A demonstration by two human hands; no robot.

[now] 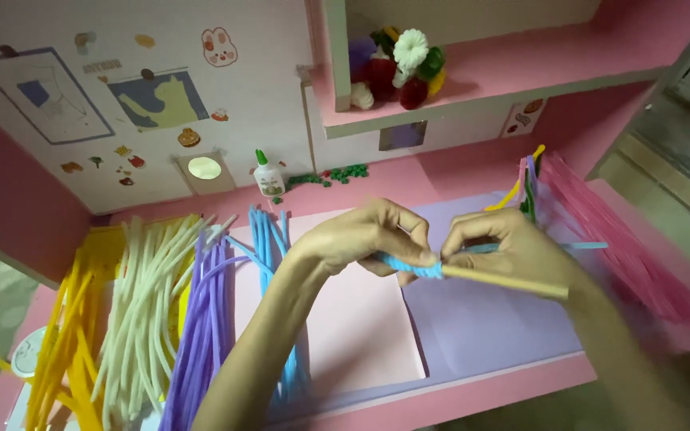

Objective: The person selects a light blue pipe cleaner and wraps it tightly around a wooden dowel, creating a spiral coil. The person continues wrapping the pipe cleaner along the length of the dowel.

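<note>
Far left of your desk (473, 391): yellow stems (69, 319), then white stems (141, 311), purple stems (201, 327) and blue stems (269, 239), all lying loose side by side. Glue bottle (268, 175) stands upright at the back wall, green beads (337, 174) scattered just beside it. Pink sheet (361, 335) lies flat under your arms, lilac sheet (481, 327) touching its right edge.

Your left hand (361, 235) is over the pink sheet, fingers pinched on a blue stem (413, 265) that looks coiled around a wooden stick (505, 282). Your right hand (513, 243) is just beside it, fingers clenched on the stick and, it seems, on the stem's free end trailing right. Stick runs roughly level, tip at the coil, both held in the air above the seam between the sheets.

Right: a few mixed stems (529, 179) upright, then a blurred pink stem pile (624, 247). Shelf (521, 76) above holds a flower bunch (401, 68).
</note>
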